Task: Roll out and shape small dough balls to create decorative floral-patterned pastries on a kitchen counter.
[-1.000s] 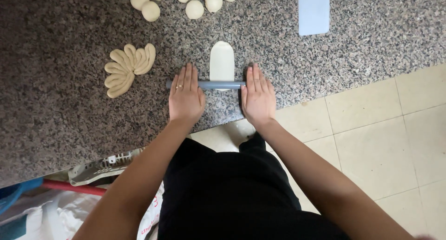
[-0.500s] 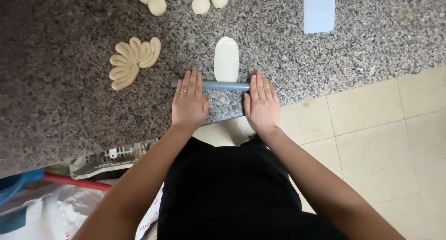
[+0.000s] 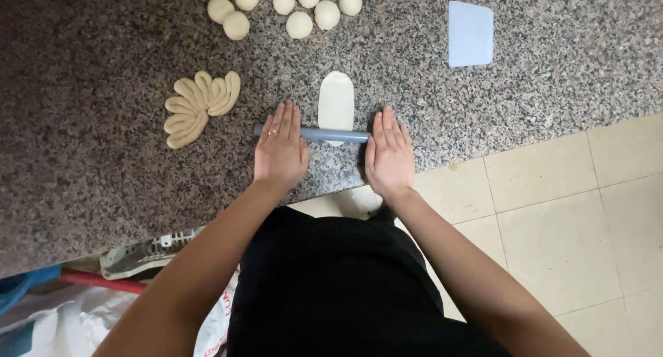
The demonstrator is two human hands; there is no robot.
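A thin grey-blue rolling pin (image 3: pixel 330 134) lies across the near end of a flattened oval of pale dough (image 3: pixel 336 100) on the speckled granite counter (image 3: pixel 90 170). My left hand (image 3: pixel 280 148) rests flat on the pin's left end, fingers straight, a ring on one finger. My right hand (image 3: pixel 389 154) lies flat on the pin's right end. Both palms press down on it rather than wrap around it.
A fan of several shaped dough strips (image 3: pixel 198 105) sits left of my hands. Several dough balls (image 3: pixel 286 5) lie at the counter's far edge. A pale blue scraper card (image 3: pixel 471 34) rests at the right. Tiled floor (image 3: pixel 573 219) lies below the counter edge.
The rolling pin and both hands stay at the near end of the dough oval, having drawn slightly toward me; the dough looks a little longer. The view has shifted a bit.
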